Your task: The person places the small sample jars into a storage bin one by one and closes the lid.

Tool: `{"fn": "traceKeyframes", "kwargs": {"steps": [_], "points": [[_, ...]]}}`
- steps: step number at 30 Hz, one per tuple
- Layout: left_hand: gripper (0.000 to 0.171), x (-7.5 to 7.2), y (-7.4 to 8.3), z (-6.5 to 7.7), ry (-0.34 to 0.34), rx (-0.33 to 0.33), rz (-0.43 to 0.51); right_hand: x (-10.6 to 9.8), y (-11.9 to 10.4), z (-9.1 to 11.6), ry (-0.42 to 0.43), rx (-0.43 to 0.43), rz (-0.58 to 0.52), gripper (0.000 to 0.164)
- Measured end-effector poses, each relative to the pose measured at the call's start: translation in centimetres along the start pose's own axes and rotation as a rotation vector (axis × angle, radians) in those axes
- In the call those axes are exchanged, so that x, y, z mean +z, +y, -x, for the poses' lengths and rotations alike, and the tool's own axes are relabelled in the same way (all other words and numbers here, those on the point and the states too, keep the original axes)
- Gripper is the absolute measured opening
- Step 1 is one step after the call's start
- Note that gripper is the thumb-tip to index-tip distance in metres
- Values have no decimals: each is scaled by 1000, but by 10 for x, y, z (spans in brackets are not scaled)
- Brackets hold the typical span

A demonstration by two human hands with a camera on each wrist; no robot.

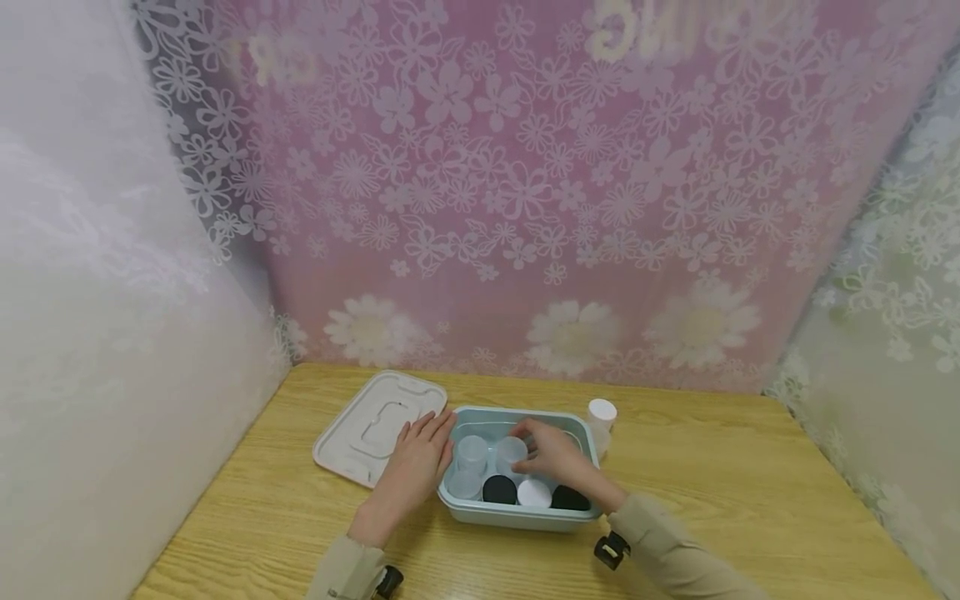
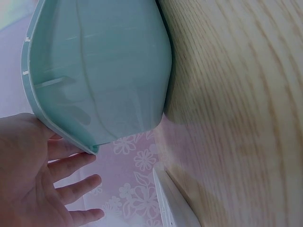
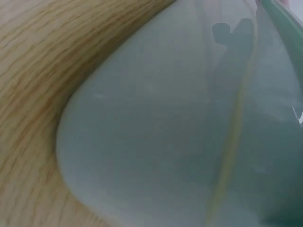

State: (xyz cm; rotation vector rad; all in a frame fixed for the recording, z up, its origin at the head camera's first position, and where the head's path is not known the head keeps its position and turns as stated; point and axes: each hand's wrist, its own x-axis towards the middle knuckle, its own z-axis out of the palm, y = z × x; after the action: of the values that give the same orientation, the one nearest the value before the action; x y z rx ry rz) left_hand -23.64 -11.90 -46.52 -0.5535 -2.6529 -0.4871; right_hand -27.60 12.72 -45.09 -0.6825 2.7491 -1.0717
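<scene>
A light blue plastic storage box (image 1: 517,520) stands on the table, holding small round containers. My left hand (image 1: 420,457) rests at its left rim; in the left wrist view, the left hand's fingers (image 2: 78,189) are extended and spread, touching the rim. Inside the box, my right hand (image 1: 553,454) reaches over the right side, thumb and fingers around a clear round container (image 1: 510,450). Left of that sits another clear container (image 1: 472,452), with one more (image 1: 464,483) in front. Along the near wall are a black-topped container (image 1: 499,490), a white-topped one (image 1: 534,493) and a second black-topped one (image 1: 570,498).
The box's white lid (image 1: 352,442) lies on the wooden table (image 1: 705,500) to the left, partly beneath my left hand. Behind the box's right end stands a clear container with a white cap (image 1: 602,412). Floral curtain (image 1: 525,208) hangs along the table's back edge.
</scene>
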Motion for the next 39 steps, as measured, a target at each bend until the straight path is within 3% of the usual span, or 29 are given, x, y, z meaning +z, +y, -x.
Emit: {"fn": "traceKeyframes", "kwargs": {"steps": [9,15,25,31,39], "points": [[41,1,0,0,9,8,-10,3,-2,0,-39,-54,-36,45],[42,2,0,0,10,15,-11,-8,4,4,-13,-84,-60,44],[41,2,0,0,15,10,-17,-28,16,14,149,-188,-235,36],[41,2,0,0,23,18,-21,-39,15,28,294,-204,-332,37],[41,2,0,1,20,19,-23,-57,35,37,440,-169,-336,39]]}}
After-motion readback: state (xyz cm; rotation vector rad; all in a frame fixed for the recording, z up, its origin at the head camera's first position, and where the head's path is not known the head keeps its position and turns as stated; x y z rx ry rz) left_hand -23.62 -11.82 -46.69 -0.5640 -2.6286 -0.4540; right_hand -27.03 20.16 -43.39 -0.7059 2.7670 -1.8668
